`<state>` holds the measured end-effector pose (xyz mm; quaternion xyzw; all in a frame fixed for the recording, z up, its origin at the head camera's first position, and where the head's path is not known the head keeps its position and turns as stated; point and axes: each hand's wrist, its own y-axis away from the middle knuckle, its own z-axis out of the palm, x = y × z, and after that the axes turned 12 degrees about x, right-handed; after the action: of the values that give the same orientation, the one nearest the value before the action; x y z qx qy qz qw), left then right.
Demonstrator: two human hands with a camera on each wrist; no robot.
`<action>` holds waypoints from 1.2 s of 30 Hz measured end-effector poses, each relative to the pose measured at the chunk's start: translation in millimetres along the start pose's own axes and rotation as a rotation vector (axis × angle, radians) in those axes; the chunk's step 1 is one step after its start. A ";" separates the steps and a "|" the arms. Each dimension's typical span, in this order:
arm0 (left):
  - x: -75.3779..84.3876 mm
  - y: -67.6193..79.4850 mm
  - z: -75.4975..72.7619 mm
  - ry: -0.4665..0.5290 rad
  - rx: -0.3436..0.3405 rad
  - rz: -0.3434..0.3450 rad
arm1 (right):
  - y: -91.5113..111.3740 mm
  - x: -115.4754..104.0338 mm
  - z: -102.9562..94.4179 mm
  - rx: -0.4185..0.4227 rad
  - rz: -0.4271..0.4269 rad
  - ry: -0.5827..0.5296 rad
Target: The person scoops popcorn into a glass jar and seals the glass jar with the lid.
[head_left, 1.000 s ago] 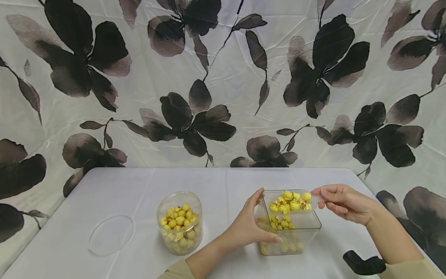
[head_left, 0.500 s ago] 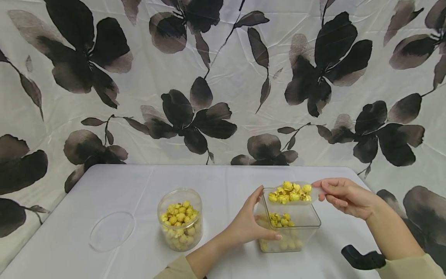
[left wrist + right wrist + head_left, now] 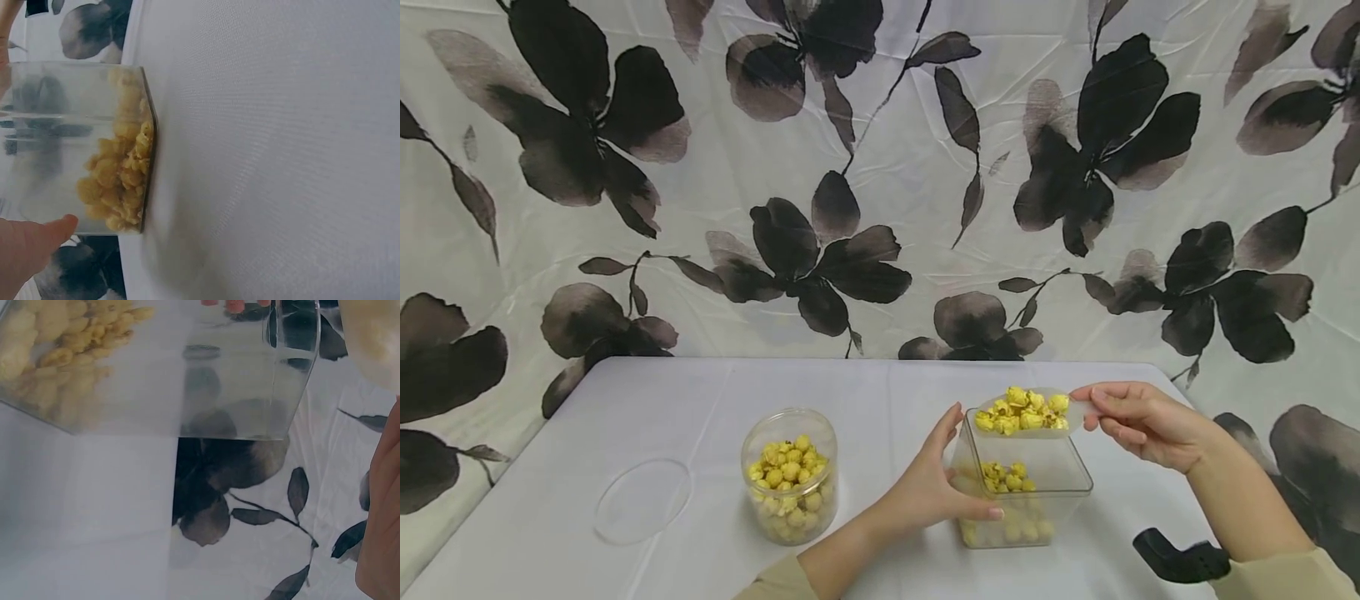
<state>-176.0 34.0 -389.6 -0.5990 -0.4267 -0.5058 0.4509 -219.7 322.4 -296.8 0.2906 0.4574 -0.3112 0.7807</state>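
A clear rectangular container (image 3: 1078, 467) stands on the table, with yellow popcorn (image 3: 1006, 477) at its bottom. My left hand (image 3: 925, 492) grips its left side, thumb across the front wall and fingers towards the back. In the left wrist view, the thumb (image 3: 31, 250) lies against the container (image 3: 56, 169). Over the container's opening, my right hand (image 3: 1150, 425) pinches the end of a translucent scoop (image 3: 1078, 412) heaped with popcorn pieces (image 3: 1022, 410). The right wrist view catches only part of the right hand (image 3: 384, 519) and the scoop (image 3: 375, 344) at its edge.
An uncovered clear round jar (image 3: 790, 500), well filled with popcorn, stands left of the container. Farther left, a clear round lid (image 3: 643, 500) lies flat on the white table (image 3: 700, 400). Behind hangs a floral cloth (image 3: 865, 125). A black device (image 3: 1183, 558) sits at the right wrist.
My right hand has raised the popcorn-laden scoop slightly, from inside the container's opening to its back rim. My left hand keeps its grip on the container.
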 end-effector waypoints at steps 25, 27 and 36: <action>20.6 12.4 -10.8 0.074 0.003 0.004 | -10.6 -10.3 13.5 -0.026 -0.026 -0.019; 22.8 14.2 -13.9 0.071 0.012 0.005 | -12.9 -10.8 16.0 -0.019 -0.028 -0.020; 37.9 24.4 -35.0 0.091 0.054 0.045 | -21.8 -12.9 25.7 -0.021 -0.055 -0.017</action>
<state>-155.4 -3.6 -351.9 -0.5725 -0.4056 -0.5104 0.4972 -227.4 292.4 -278.4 0.2671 0.4620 -0.3301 0.7786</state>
